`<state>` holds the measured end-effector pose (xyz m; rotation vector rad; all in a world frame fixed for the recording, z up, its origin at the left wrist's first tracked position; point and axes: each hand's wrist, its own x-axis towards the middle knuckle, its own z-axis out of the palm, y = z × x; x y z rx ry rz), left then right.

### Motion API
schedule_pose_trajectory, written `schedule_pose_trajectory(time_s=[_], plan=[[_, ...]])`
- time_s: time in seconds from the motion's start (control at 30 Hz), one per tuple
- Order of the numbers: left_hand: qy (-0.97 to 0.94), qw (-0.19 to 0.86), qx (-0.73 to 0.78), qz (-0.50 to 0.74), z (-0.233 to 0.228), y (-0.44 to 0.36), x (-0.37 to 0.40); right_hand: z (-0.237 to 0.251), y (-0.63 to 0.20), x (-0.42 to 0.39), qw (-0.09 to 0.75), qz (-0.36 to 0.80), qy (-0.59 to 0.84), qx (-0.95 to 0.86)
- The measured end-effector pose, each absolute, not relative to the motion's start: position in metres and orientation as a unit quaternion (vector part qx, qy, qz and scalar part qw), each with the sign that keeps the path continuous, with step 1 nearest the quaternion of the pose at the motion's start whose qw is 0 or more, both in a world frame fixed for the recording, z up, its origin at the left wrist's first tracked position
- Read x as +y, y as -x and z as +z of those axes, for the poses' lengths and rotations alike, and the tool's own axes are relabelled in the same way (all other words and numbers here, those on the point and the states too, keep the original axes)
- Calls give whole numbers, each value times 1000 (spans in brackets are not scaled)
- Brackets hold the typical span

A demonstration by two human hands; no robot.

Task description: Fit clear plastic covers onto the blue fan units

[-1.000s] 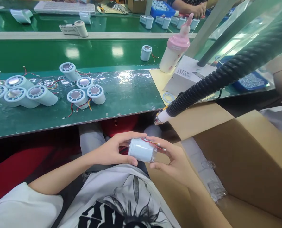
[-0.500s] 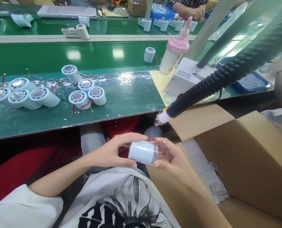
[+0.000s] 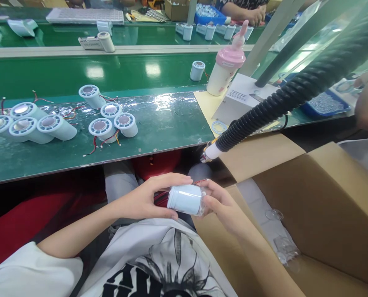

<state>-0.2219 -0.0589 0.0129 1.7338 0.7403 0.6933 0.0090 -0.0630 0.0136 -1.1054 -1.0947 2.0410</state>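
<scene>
Over my lap I hold a light-blue cylinder (image 3: 185, 199) on its side, with clear plastic film around it that sticks out past its right end. My left hand (image 3: 159, 194) grips the left end, thumb below and fingers above. At the right end, my right hand (image 3: 219, 200) pinches the film, thumb in front; its other fingertips are partly hidden behind. Thin red wires (image 3: 200, 181) run along the cylinder's top towards my right fingers. Several similar cylinders (image 3: 125, 124) with ring-shaped ends and wires stand or lean on the green bench (image 3: 162, 132).
A black ribbed hose (image 3: 264, 109) with a metal nozzle hangs just above my hands. To the right, an open cardboard box (image 3: 320, 214) holds clear plastic pieces (image 3: 284, 249). A pink-lidded bottle (image 3: 225, 70) stands beside a white box-shaped base (image 3: 235, 97). Other people's hands (image 3: 258, 16) show across the belt.
My right thumb has moved up onto the film at the cylinder's right end, and its fingers now cover the wire ends. On the belt, the lone cylinder has shifted slightly right.
</scene>
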Motion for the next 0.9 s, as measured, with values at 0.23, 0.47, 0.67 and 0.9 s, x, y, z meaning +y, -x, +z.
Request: schedule_pose_trajectory(time_s=[0.23,0.47,0.67,0.9], plan=[[-726,538,308,298,11,223,-60,13,-2,-65,249,794,428,-353],[-706,569,298,299,11,224,-60,11,4,-65,207,836,413,-296],[-716,551,293,313,11,224,-60,11,5,-65,142,872,392,-255],[-706,563,300,308,12,224,-62,10,5,-64,140,888,374,-226]])
